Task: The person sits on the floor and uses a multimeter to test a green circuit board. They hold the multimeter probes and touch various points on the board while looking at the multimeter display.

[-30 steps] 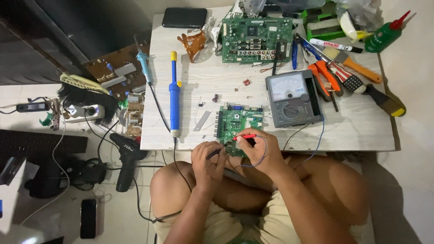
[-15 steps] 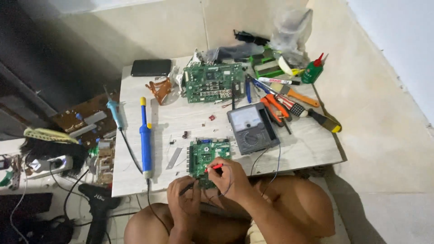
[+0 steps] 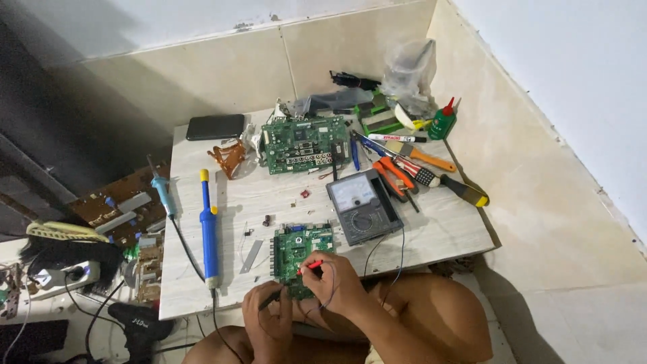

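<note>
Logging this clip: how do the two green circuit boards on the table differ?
The small circuit board lies at the near edge under the right hand and left hand. The large circuit board lies untouched toward the far edge and is wider. Both are green and lie flat on the table.

Counting two green boards: one (image 3: 302, 251) at 6 o'clock, one (image 3: 303, 143) at 12. Two probes: red (image 3: 309, 265), black (image 3: 269, 299). One meter (image 3: 364, 205) at 3 o'clock. One blue desoldering pump (image 3: 208, 226) at 9. One phone (image 3: 216, 126) at 11. Two hands showing: left (image 3: 269, 321), right (image 3: 335, 283).
</note>
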